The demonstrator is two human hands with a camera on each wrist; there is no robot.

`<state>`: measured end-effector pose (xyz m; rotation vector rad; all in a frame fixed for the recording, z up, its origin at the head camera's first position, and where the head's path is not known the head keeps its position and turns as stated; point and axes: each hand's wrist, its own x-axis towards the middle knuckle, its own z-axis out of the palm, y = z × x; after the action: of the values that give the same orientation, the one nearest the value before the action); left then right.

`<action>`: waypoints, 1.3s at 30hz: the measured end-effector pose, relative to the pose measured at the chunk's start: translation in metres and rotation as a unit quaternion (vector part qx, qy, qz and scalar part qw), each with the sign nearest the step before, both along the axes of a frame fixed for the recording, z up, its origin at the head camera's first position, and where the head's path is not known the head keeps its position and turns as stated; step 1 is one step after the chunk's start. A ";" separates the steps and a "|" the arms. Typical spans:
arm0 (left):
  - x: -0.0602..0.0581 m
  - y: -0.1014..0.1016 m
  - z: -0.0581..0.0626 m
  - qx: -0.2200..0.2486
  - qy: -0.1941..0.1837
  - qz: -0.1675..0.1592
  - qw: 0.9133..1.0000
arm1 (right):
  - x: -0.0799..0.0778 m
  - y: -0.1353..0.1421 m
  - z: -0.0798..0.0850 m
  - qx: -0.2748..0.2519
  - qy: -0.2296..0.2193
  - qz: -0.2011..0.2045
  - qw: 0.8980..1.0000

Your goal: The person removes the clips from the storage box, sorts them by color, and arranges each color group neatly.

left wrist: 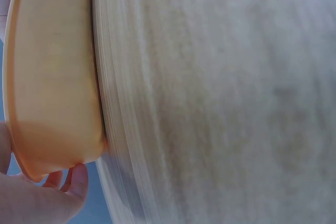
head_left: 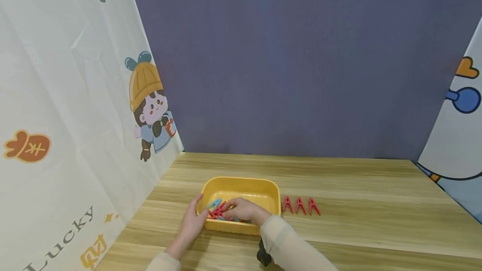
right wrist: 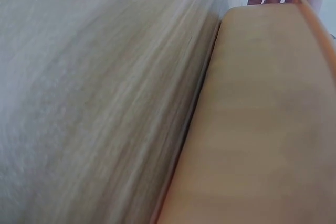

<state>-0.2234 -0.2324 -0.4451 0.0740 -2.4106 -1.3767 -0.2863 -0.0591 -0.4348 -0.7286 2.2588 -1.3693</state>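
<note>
The left hand [head_left: 193, 221] grips the yellow tray [head_left: 233, 227] by its left end. Inside, the right hand [head_left: 244, 210] bends its fingers among red and blue clips [head_left: 217, 210]; whether it pinches one, I cannot tell. Three red clips [head_left: 299, 202] lie right of the tray.

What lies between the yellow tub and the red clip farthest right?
Two more red clips, side by side on the wooden table, as the head view shows.

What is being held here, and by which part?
The left grip holds the yellow bin by its left end; whether the right grip holds any clips cannot be told.
</note>
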 end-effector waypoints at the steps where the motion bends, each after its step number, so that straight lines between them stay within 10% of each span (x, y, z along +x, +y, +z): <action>1: 0.000 0.000 0.000 0.000 0.001 0.000 1.000 | 0.000 0.000 0.000 0.000 0.000 0.002 1.000; 18: -0.001 0.000 -0.001 0.001 0.004 -0.004 1.000 | -0.005 0.003 -0.005 -0.007 -0.027 0.009 1.000; 39: -0.001 0.001 -0.001 0.016 -0.010 -0.004 1.000 | -0.007 0.006 -0.003 -0.160 -0.130 -0.026 0.978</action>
<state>-0.2246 -0.2314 -0.4463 0.0859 -2.4071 -1.4250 -0.2934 -0.0528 -0.4378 -0.5512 1.8908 -1.7654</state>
